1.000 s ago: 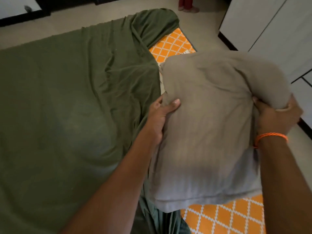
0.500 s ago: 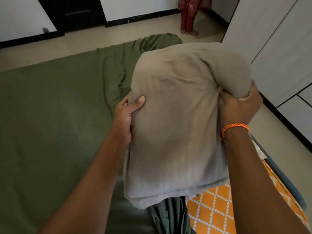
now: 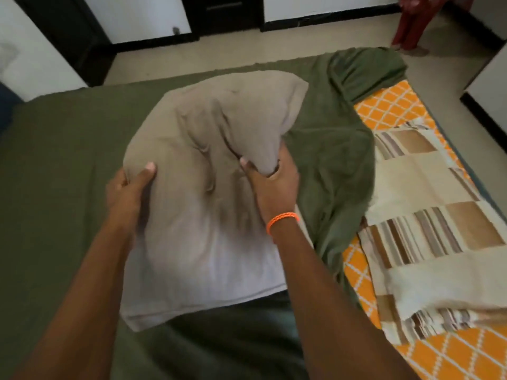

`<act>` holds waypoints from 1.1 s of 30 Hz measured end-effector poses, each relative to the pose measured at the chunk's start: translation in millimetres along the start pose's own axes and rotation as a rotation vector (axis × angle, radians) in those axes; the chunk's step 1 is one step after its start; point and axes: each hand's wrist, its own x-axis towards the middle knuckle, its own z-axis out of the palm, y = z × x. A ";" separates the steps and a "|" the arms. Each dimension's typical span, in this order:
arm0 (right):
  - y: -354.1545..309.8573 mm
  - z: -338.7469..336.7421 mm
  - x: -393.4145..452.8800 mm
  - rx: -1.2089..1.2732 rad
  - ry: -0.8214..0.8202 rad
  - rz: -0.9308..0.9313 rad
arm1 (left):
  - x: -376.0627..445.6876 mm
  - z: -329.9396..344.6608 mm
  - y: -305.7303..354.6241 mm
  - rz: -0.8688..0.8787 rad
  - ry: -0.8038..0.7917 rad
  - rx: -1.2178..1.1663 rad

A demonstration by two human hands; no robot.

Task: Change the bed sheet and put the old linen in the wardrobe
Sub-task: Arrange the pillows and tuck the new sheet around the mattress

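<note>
A grey-beige pillow (image 3: 203,193) hangs over the middle of the bed, held by both hands. My left hand (image 3: 129,187) grips its left edge with the thumb on top. My right hand (image 3: 271,182), with an orange band at the wrist, clutches a bunch of the pillow's cloth at its right side. A dark green sheet (image 3: 55,187) covers most of the mattress and is folded back and rumpled at the right (image 3: 337,149). There the orange patterned mattress cover (image 3: 389,105) shows. A folded beige and brown striped linen (image 3: 428,215) lies on that bare strip.
White wardrobe doors (image 3: 488,86) stand at the right edge. A person in red clothes (image 3: 411,26) stands on the floor beyond the bed's far right corner. Dark door frames and white walls line the far side.
The pillow has moved left, from above the bare orange strip to over the green sheet. Both hands kept hold of it. The striped linen has come into view at the right.
</note>
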 end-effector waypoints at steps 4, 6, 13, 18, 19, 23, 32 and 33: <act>25.0 80.4 -45.6 -0.042 -0.203 0.103 | 15.3 -65.3 -43.2 -0.027 0.159 0.120; 38.3 101.6 -63.1 -0.117 -0.301 0.148 | 23.6 -89.3 -69.6 -0.086 0.191 0.206; 100.0 96.1 -98.2 -0.472 -0.528 0.306 | 20.3 -60.4 -108.9 -0.168 0.097 0.136; 114.7 57.8 -88.0 -0.309 -0.469 0.363 | -21.3 22.3 -108.7 -0.277 -0.027 -0.050; 118.3 41.8 -81.1 -0.307 -0.442 0.374 | -34.0 44.0 -106.2 -0.282 -0.068 -0.066; 137.8 -37.9 -49.9 -0.370 -0.329 0.358 | -82.0 127.3 -103.4 -0.372 -0.269 -0.052; 171.1 -275.2 48.6 -0.532 -0.040 0.240 | -205.4 386.5 -122.9 -0.537 -0.610 -0.023; 173.3 -295.3 59.1 -0.554 -0.021 0.219 | -215.6 410.2 -127.7 -0.538 -0.614 -0.004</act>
